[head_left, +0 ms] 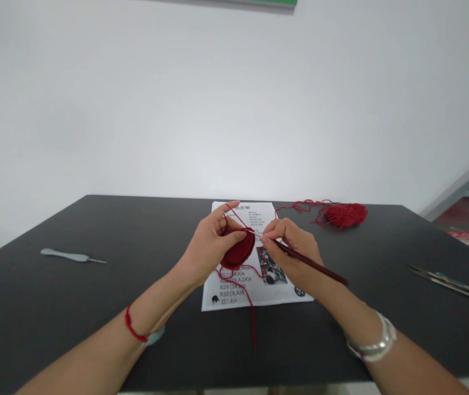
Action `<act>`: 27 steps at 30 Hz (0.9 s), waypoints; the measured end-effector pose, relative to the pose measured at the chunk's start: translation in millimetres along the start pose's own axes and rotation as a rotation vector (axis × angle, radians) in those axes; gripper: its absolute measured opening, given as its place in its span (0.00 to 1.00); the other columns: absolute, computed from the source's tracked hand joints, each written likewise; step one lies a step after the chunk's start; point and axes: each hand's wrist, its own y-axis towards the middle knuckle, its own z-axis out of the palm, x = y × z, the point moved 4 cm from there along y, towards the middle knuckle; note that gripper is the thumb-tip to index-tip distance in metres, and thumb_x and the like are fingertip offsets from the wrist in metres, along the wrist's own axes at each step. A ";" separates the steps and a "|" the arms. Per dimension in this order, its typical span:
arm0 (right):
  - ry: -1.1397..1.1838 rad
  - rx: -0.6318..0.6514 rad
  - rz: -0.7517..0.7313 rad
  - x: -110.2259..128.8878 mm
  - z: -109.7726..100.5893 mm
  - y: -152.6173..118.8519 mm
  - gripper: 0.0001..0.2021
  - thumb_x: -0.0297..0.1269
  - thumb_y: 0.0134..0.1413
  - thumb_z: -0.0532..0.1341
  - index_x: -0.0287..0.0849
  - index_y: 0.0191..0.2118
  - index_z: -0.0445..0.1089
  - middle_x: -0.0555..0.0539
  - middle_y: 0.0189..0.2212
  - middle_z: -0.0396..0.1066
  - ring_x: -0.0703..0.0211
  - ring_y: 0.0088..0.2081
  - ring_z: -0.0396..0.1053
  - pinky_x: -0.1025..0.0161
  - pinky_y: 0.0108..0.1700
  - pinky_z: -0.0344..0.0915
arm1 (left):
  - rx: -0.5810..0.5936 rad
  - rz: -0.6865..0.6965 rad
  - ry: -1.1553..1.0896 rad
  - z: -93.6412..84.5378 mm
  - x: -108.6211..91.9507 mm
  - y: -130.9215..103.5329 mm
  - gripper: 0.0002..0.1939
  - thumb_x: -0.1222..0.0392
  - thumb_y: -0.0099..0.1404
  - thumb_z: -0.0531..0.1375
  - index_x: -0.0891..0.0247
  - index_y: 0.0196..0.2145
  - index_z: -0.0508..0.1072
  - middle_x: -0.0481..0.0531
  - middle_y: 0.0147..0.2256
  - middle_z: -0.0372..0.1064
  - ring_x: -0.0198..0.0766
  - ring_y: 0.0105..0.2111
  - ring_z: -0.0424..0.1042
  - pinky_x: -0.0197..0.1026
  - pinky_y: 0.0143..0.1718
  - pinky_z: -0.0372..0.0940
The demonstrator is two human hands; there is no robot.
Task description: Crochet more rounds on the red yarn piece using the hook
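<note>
Between thumb and fingers, my left hand pinches a round, dark red crochet piece. A strand of red yarn runs over its raised index finger down to the work. My right hand grips a crochet hook with a dark reddish-brown handle, like a pen. The hook's metal tip meets the upper right edge of the crochet piece; whether it sits inside a stitch I cannot tell. A loose yarn tail hangs below the piece across the sheet.
Under my hands lies a printed pattern sheet on the dark table. A tangled red yarn bundle rests at the back right. The grey-handled hook tool is at left, and metal thread snips are at right.
</note>
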 end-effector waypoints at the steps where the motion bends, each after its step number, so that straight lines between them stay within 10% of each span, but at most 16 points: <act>1: -0.042 -0.007 -0.058 2.1 1.1 -0.8 0.08 0.27 0.55 0.57 0.45 0.28 0.60 0.53 0.24 0.66 0.66 0.24 0.63 0.67 0.26 0.60 | -0.013 0.005 0.017 0.0 -0.1 -0.2 0.34 0.69 0.51 0.65 0.70 0.56 0.62 0.44 0.23 0.70 0.31 0.24 0.67 0.34 0.29 0.60; 19: -0.387 0.104 -0.507 3.6 17.2 -9.9 0.08 0.23 0.60 0.52 0.45 0.33 0.59 0.48 0.26 0.64 0.59 0.28 0.60 0.63 0.29 0.62 | 0.038 -0.281 -0.271 9.6 11.9 -2.9 0.32 0.71 0.47 0.67 0.74 0.51 0.66 0.45 0.22 0.70 0.29 0.22 0.66 0.33 0.28 0.59; 27: -0.057 -0.079 -0.165 2.0 15.3 -9.8 0.06 0.26 0.58 0.56 0.45 0.34 0.60 0.51 0.29 0.65 0.63 0.29 0.64 0.65 0.29 0.62 | -0.005 -0.041 -0.132 7.7 4.1 -2.0 0.40 0.69 0.51 0.65 0.67 0.61 0.57 0.44 0.24 0.69 0.31 0.25 0.67 0.35 0.31 0.60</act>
